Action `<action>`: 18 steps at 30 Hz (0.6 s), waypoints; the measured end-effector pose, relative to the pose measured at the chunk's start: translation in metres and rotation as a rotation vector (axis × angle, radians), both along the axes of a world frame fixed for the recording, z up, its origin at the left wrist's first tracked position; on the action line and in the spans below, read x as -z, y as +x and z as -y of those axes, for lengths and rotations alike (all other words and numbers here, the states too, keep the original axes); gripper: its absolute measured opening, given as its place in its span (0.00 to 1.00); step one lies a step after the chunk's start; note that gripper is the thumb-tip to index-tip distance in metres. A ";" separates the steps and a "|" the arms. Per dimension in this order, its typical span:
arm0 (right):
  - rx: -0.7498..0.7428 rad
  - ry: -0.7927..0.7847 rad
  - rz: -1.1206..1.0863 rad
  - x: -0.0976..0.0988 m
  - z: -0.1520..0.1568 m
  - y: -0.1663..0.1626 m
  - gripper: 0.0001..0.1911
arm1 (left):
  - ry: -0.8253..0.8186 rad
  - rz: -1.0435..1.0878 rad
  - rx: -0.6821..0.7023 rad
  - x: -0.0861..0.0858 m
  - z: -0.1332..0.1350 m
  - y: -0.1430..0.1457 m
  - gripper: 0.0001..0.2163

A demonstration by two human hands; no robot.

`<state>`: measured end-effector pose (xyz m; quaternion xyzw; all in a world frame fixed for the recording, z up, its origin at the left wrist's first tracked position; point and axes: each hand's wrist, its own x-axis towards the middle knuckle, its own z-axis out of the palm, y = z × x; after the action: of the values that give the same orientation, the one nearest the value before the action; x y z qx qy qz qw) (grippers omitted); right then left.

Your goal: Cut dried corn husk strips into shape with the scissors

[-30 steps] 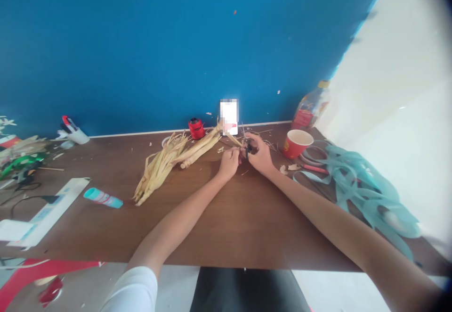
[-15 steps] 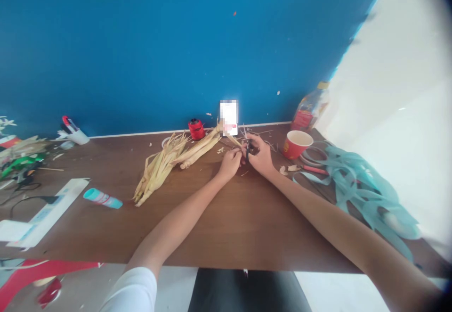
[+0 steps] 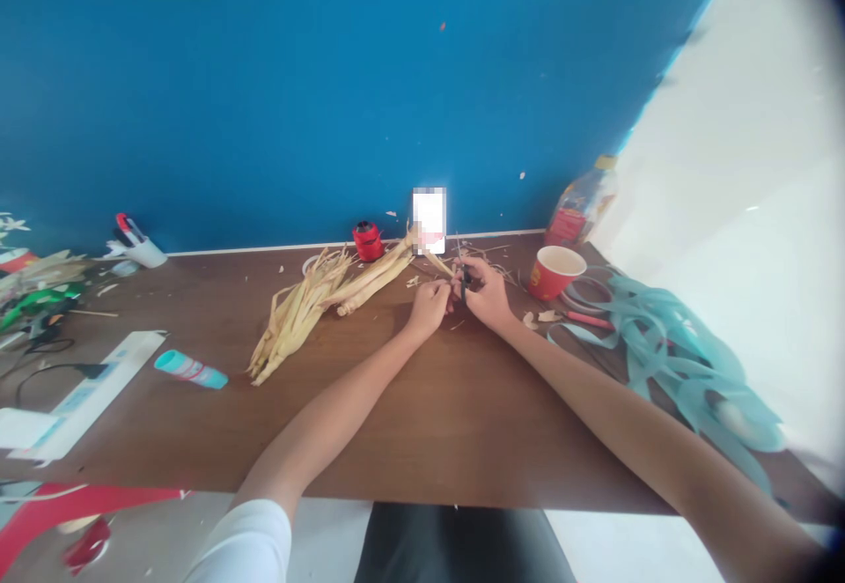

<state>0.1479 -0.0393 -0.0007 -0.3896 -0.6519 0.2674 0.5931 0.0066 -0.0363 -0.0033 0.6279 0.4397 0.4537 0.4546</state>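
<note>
My right hand (image 3: 487, 292) is curled around the dark handles of a pair of scissors (image 3: 464, 280), whose thin blades point up toward the wall. Close beside it, my left hand (image 3: 429, 308) pinches a narrow strip of dried corn husk (image 3: 440, 265); the strip's lower end is hidden by the fingers. Both hands meet over the back middle of the brown table (image 3: 422, 416). To their left lie a bundle of dried corn husks (image 3: 300, 319) and a longer husk piece (image 3: 376, 282). A lit phone (image 3: 429, 217) leans against the wall behind the hands.
Right of my hands are a red paper cup (image 3: 551, 276), a bottle (image 3: 577, 204) and tangled pale-green ribbon (image 3: 666, 336). On the left lie a blue tube (image 3: 191, 369), a power strip (image 3: 99, 398) and a white pen cup (image 3: 146, 253). A red spool (image 3: 368, 241) stands near the wall.
The scissor blades look closer together than before, and my right hand has shifted very slightly. My left hand keeps its place; the rest of the table is unchanged.
</note>
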 end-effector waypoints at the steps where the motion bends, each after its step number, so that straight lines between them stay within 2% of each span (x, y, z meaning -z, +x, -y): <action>1: 0.010 0.009 -0.007 0.000 0.000 0.000 0.22 | 0.004 -0.002 0.004 0.000 0.000 0.000 0.13; 8: 0.145 0.030 0.002 0.001 0.000 -0.001 0.20 | 0.013 -0.024 0.044 -0.003 0.000 0.001 0.13; 12: 0.157 0.040 0.018 0.000 0.000 -0.001 0.20 | 0.032 -0.080 0.035 -0.001 0.000 0.001 0.13; 18: 0.102 0.039 0.027 0.002 0.000 0.000 0.20 | -0.013 -0.006 0.037 0.002 -0.002 0.002 0.13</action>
<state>0.1481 -0.0390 -0.0027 -0.4142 -0.6442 0.2189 0.6046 0.0082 -0.0343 -0.0054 0.6344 0.4322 0.4404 0.4655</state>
